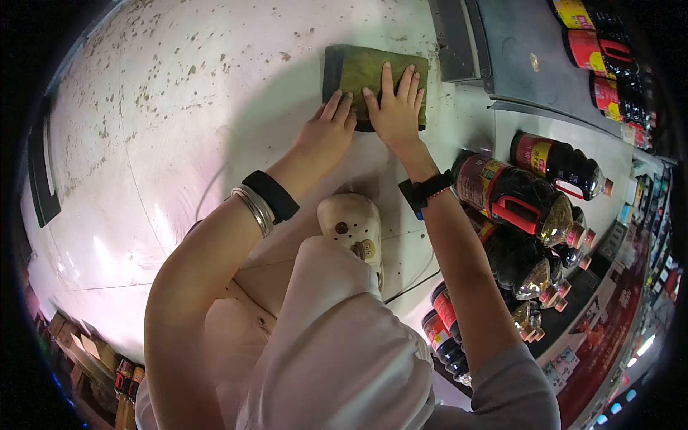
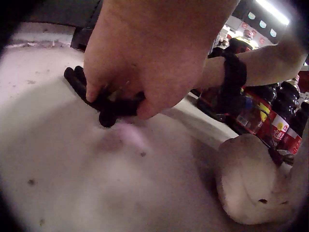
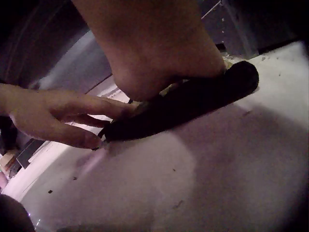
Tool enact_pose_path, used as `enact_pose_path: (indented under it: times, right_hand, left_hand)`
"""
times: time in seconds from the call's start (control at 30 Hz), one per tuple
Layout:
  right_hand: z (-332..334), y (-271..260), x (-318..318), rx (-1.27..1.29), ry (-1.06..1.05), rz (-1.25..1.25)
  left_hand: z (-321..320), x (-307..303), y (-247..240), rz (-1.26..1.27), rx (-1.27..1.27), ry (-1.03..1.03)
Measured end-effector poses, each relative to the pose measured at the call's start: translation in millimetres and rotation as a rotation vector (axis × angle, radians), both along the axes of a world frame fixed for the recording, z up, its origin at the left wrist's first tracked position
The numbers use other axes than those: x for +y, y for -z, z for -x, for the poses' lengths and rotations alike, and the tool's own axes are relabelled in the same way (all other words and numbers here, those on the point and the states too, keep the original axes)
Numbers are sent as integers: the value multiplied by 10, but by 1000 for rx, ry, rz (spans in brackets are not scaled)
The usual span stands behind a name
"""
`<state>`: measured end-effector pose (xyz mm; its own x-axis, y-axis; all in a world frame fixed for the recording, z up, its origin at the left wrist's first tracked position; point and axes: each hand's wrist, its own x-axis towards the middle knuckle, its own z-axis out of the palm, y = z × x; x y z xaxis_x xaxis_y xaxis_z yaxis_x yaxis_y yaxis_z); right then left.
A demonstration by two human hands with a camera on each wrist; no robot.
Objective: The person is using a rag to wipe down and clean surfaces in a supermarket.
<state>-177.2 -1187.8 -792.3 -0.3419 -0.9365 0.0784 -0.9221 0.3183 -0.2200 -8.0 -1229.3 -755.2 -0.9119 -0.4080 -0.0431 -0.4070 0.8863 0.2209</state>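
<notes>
A folded green cloth point(image 1: 362, 68) with dark edges lies on the pale floor in the head view. My right hand point(image 1: 395, 111) rests flat on top of it, fingers spread and straight. At the cloth's near left corner is my left hand point(image 1: 328, 136), fingertips over the top. The right wrist view shows the left thumb point(image 3: 84, 140) at the lower edge of that corner and the fingers above, pinching it. From the side, the dark folded edge point(image 3: 178, 108) looks thick and rounded, with the right hand above it.
Large dark bottles point(image 1: 502, 188) with red handles stand along the right. A grey shelf point(image 1: 530, 64) with more bottles is at the back right. One pale clog point(image 1: 349, 218) stands just below the hands. Brown specks dot the floor point(image 1: 158, 107) on the left.
</notes>
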Motion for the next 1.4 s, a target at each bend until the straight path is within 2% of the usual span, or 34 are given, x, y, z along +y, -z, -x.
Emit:
enact_pose_path:
  times: [0.1,0.23,0.47,0.63,0.67,0.8,1.03,1.1,1.23,1.3,1.33,1.4]
  right_hand:
    - [9,7,-7,9,-4,-17]
    - [11,57,-19,53,1,-38]
    - [37,-183,-78,-80,22,-419]
    - [-5,-446,-130,-132,41,-534]
    - [-15,-490,-137,-149,54,-590]
    - [-32,-513,-155,-129,66,-637]
    - [-55,-491,-161,-105,69,-683]
    - [-40,-454,-143,-95,75,-637]
    - [1,-367,-119,-84,22,-615]
    - [-2,-341,-107,-104,43,-558]
    - [0,-316,-110,-84,11,-613]
    - [21,-220,-114,-52,38,-522]
  left_hand:
    - [7,16,-12,-61,17,-42]
    - [56,29,148,-1,-45,-21]
    - [147,150,209,-71,26,-153]
    - [100,179,223,131,-14,-92]
    - [141,185,312,69,-12,-121]
    - [126,150,179,-44,-52,-123]
    - [72,185,136,49,-34,-132]
    - [106,192,146,41,-106,-118]
    - [136,225,192,-13,-36,-216]
    - [109,272,197,24,-60,-200]
    - [55,287,119,25,-50,-209]
    - [-41,320,41,50,-18,-234]
